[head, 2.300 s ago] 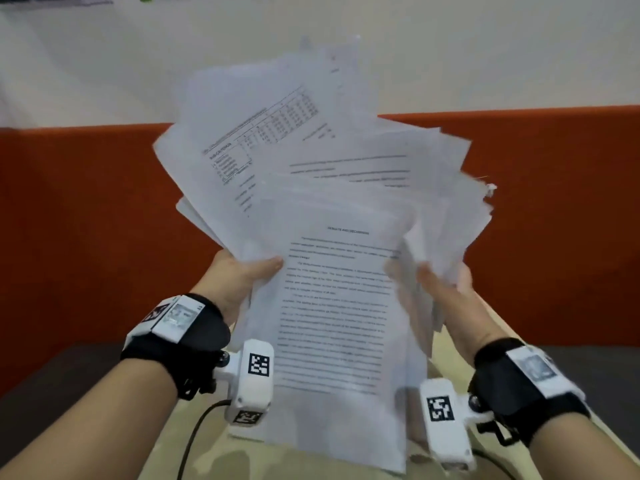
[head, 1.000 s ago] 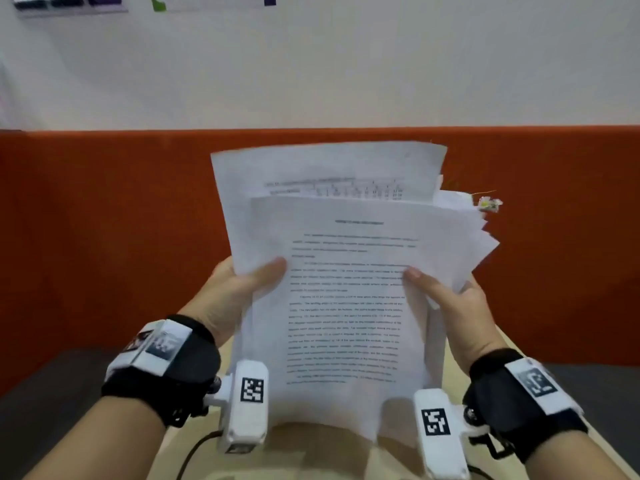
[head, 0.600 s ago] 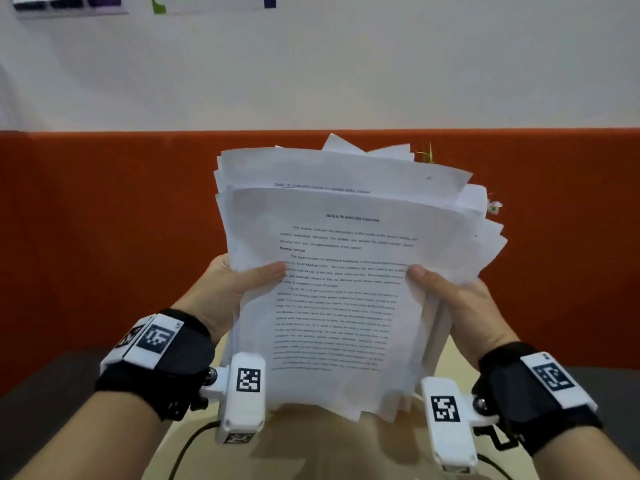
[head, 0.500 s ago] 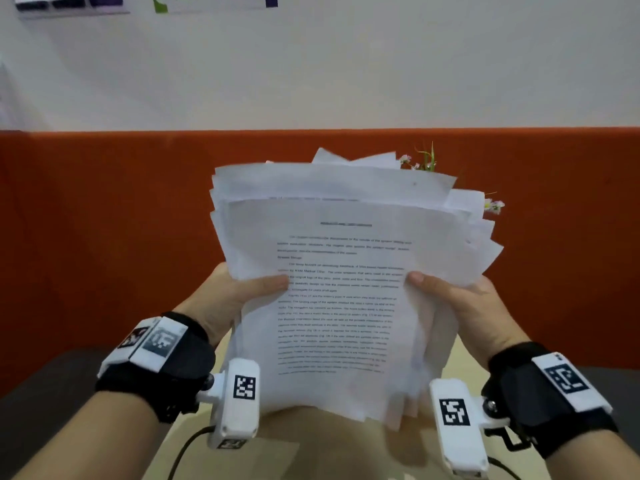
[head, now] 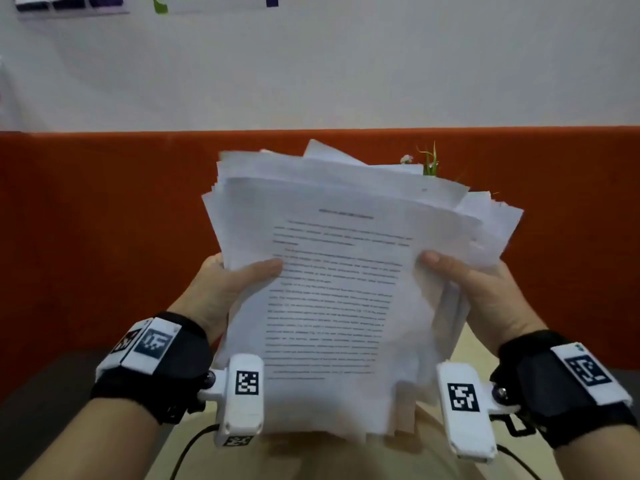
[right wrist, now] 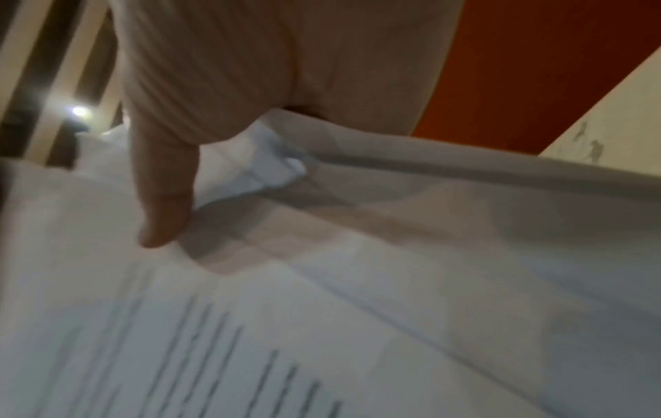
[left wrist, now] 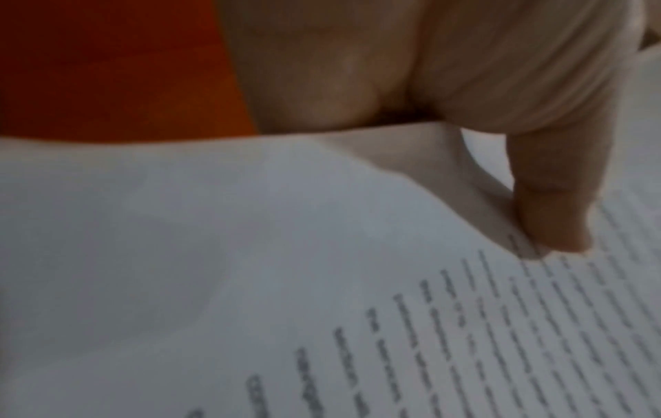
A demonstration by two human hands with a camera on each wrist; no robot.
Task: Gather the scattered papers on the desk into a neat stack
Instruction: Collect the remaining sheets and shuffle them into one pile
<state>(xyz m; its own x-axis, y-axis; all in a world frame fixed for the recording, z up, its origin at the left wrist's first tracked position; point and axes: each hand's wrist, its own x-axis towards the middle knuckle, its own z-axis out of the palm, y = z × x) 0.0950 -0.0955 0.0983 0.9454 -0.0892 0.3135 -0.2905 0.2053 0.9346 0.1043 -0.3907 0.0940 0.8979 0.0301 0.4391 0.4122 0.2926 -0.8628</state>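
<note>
Holding papers [head: 332,289] upright above desk [head: 346,459], likely for tapping bottom edges square. Left hand [head: 225,289] pinching left edge, thumb across printed front; right hand [head: 485,292] pinching right edge likewise. Bulk of sheets between both grips. Upper corners fanned out rightward, not yet flush.

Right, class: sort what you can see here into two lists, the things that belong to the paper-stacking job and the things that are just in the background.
Part of the job:
- bundle of papers, edges still uneven
- left hand, gripping its left side
- right hand, gripping its right side
- desk, below the bundle

Just there:
- small plant behind the papers
- orange partition
- wall posters
</note>
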